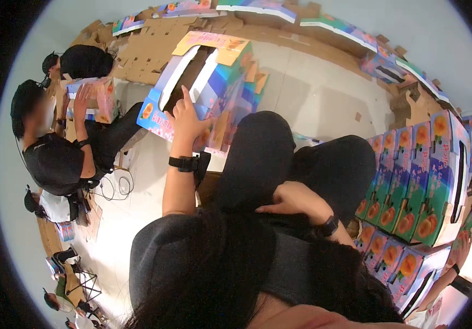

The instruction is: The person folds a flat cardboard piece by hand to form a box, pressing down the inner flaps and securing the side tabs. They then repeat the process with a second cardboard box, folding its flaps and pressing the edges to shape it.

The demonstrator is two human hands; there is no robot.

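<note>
Printed carton (230, 77), at 11 o'clock, its slotted opening facing up. Your left hand (188, 122) lies over the near end, fingers spread; firm contact cannot be confirmed. For good control, brace a side wall with the flat palm, sparing the slot's edges. Your right hand (302, 202) lies at your lap, its finger spacing partly hidden; a second palm opposite would steady the carton. Stacked cartons (406, 175) stand at 3 o'clock.

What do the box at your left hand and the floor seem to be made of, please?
The box looks like cardboard, printed and smooth, with bare brown flaps. The floor looks pale and glossy, perhaps tile, with glare and faint seams.
</note>
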